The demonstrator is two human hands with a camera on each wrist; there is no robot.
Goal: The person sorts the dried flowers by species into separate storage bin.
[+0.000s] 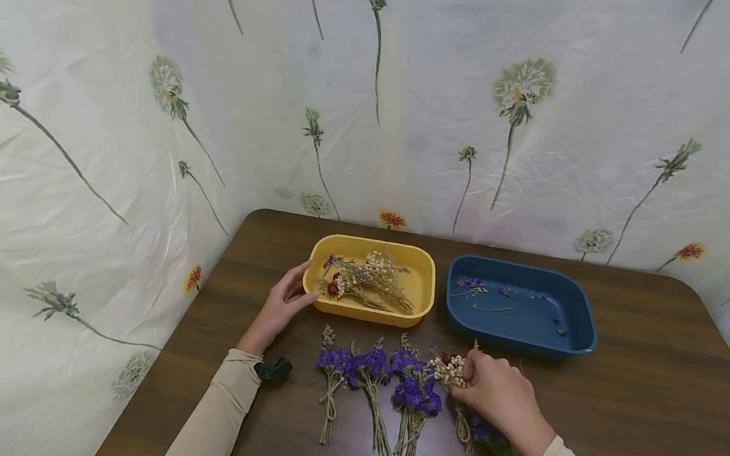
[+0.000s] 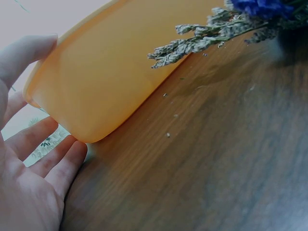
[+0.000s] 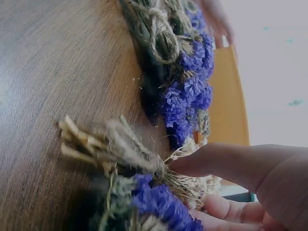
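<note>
My left hand (image 1: 283, 299) rests against the left end of the yellow tray (image 1: 370, 317); its fairly straight fingers and thumb touch the wall and rim. Inside that tray lies a bunch of dried flowers (image 1: 367, 279), white with red heads. With thumb and fingers, my right hand (image 1: 500, 392) pinches a twine-tied small bouquet of white dried flowers (image 1: 448, 369), its stems (image 3: 86, 142) pointing toward the person. Left of it, several twine-tied purple bouquets (image 1: 374, 365) lie in a row. Another purple bouquet (image 3: 163, 204) lies under the right hand, partly hidden.
A blue tray (image 1: 518, 341) stands right of the yellow one, with a few loose purple flowers (image 1: 469, 283) and stem bits in it. Small crumbs (image 2: 168, 134) dot the brown wooden table (image 1: 650, 398). A flower-printed curtain (image 1: 414, 116) hangs behind and to the left.
</note>
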